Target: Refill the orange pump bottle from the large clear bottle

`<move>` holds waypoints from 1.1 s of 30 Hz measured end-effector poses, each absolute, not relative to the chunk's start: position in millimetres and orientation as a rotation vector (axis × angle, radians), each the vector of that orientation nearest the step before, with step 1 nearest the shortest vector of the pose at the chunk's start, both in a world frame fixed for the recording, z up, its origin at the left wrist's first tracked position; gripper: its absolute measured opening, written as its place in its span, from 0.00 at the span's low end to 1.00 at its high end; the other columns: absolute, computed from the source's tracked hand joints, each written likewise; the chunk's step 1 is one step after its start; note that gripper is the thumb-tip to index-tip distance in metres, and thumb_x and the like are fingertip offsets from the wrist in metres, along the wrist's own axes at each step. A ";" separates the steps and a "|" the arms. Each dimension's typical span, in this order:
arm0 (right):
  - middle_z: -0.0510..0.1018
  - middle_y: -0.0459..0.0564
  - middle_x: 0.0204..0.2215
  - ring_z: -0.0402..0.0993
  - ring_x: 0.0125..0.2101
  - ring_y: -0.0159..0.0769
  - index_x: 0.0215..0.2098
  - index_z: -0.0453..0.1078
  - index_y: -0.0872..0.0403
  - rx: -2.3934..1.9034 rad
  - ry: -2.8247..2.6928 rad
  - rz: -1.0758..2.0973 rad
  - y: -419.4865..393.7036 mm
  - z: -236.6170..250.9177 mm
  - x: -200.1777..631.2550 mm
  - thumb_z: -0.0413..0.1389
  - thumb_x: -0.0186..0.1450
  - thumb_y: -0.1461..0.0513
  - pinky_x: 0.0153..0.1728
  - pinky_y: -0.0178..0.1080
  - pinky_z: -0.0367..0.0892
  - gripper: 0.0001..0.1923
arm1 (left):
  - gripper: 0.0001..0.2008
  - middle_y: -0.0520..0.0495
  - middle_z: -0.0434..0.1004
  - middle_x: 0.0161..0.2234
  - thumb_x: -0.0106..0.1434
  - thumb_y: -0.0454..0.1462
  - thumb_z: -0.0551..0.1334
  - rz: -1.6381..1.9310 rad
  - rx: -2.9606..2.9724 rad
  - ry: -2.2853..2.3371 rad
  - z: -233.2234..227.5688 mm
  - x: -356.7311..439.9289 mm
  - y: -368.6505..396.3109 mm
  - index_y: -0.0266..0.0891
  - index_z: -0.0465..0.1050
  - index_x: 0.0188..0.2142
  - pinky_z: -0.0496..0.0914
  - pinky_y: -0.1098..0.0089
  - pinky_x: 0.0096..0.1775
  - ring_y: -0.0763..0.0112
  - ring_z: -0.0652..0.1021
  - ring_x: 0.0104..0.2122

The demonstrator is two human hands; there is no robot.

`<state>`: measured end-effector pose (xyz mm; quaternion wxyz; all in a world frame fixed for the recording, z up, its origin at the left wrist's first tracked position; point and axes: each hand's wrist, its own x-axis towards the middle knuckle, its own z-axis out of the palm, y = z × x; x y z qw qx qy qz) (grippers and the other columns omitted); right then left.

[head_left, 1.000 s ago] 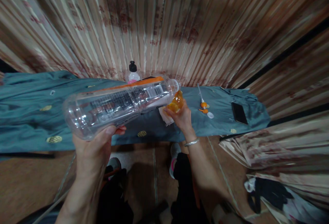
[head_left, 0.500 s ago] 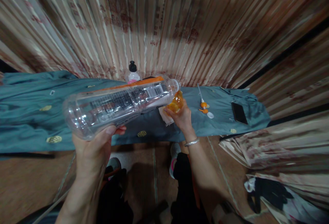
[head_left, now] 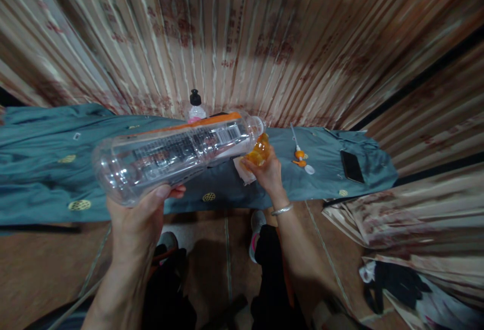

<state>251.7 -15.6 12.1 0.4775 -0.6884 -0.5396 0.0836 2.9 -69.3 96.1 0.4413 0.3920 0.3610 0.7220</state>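
Observation:
My left hand (head_left: pixel 139 216) grips a large clear plastic bottle (head_left: pixel 174 151) with an orange-edged label, held almost horizontal with its open mouth to the right. That mouth rests over a small amber-orange bottle (head_left: pixel 259 151), which my right hand (head_left: pixel 266 173) holds just above the teal cloth on the table (head_left: pixel 45 173). A silver bangle is on my right wrist. A white tissue (head_left: pixel 242 171) lies under my right hand.
A small bottle with a black cap (head_left: pixel 195 107) stands at the back by the striped curtain. An orange-and-white pump head (head_left: pixel 300 156) and a black phone (head_left: pixel 351 166) lie on the cloth to the right. Folded fabric (head_left: pixel 397 269) lies on the floor at right.

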 end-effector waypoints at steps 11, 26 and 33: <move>0.83 0.55 0.44 0.81 0.42 0.49 0.54 0.67 0.54 -1.675 -1.323 0.220 -15.5 12.3 252.5 0.71 0.50 0.51 0.43 0.47 0.75 0.37 | 0.07 0.51 0.79 0.18 0.39 0.32 0.70 1.792 0.992 0.895 97.7 5.5 -68.3 0.40 0.78 0.23 0.76 0.75 0.19 0.71 0.77 0.16; 0.83 0.57 0.44 0.81 0.43 0.51 0.54 0.67 0.56 -1.732 -1.308 0.227 -16.6 16.3 249.6 0.72 0.50 0.53 0.43 0.48 0.75 0.38 | 0.06 0.50 0.79 0.17 0.40 0.32 0.70 1.797 0.991 0.888 95.2 3.3 -68.7 0.39 0.79 0.22 0.75 0.75 0.19 0.71 0.77 0.16; 0.83 0.56 0.44 0.81 0.41 0.50 0.54 0.67 0.55 -1.693 -1.311 0.237 -15.7 14.2 251.5 0.71 0.49 0.52 0.43 0.48 0.75 0.38 | 0.08 0.50 0.80 0.19 0.39 0.32 0.71 1.799 0.962 0.897 95.1 3.0 -69.2 0.40 0.79 0.23 0.76 0.74 0.19 0.71 0.78 0.17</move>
